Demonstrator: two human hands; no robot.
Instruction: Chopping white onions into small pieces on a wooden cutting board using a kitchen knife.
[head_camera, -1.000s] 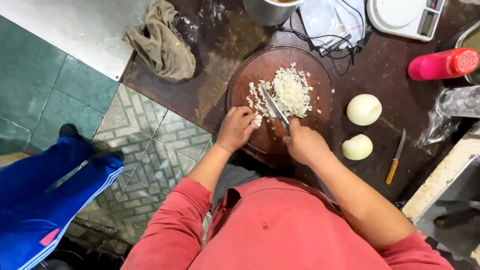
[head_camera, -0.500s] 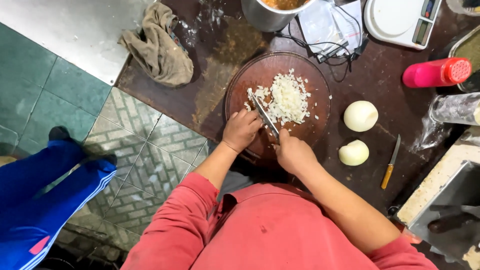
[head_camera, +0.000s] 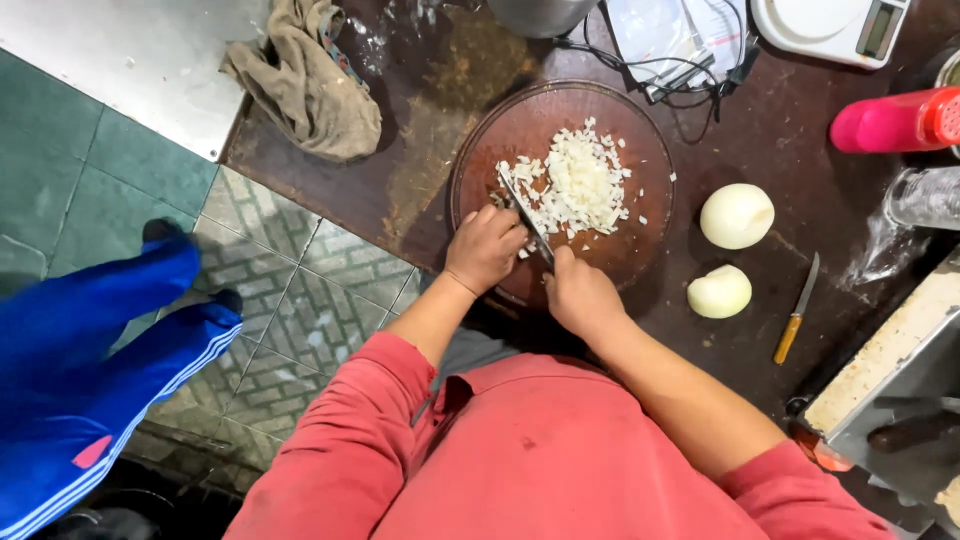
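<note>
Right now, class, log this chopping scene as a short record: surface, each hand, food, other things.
surface: round wooden board on a dark table
right hand: grips the knife
left hand: rests beside the blade, on the board
food: chopped onion piled on the board; two peeled onions beside it
other things: small knife, pink bottle, cloth, scale

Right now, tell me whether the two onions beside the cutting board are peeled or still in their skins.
Peeled. Both the larger onion and the smaller onion show smooth, pale white surfaces with no brown papery skin, lying on the dark table right of the round cutting board.
</note>
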